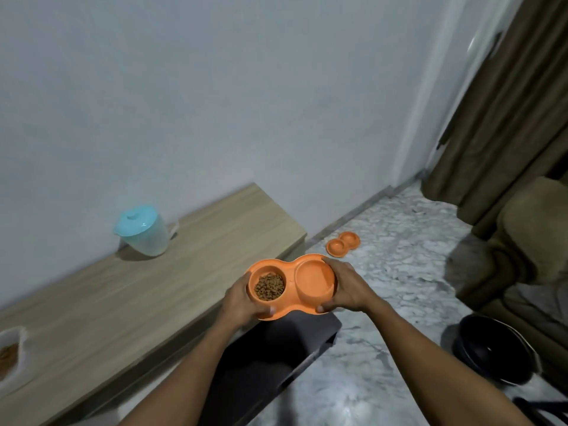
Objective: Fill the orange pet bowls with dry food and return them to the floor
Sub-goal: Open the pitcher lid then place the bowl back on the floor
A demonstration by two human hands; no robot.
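We hold the orange double bowl (290, 281) in the air with both hands, over the near edge of the wooden bench (153, 287) and above a dark seat (276, 358). Its long axis runs left to right across our view, the right end lying a little farther from us, and its 2 wells face up, roughly level. The left well holds dry food (269, 286); the right well holds none.

A second orange bowl (342, 243) lies on the marble floor (384, 272) beyond the held one, close to the foot of the wall (215, 103) and just past the bench's end. Bare floor stretches between the 2 bowls and on to the right. That side is bounded by a brown sofa (528, 241) and a black bowl (495, 348) on the floor, with a brown curtain (491, 118) in the far corner.

Our left hand (242, 302) grips the left end, fingers curled underneath and the thumb laid on the near rim. Our right hand (347, 287) wraps the right end the same way, thumb tip on the near rim. Both forearms reach forward and converge on the bowl.

On the bench stand a jug with a teal lid (144, 232), by the wall, and a white bag of brown food (9, 352) at the frame's left edge.
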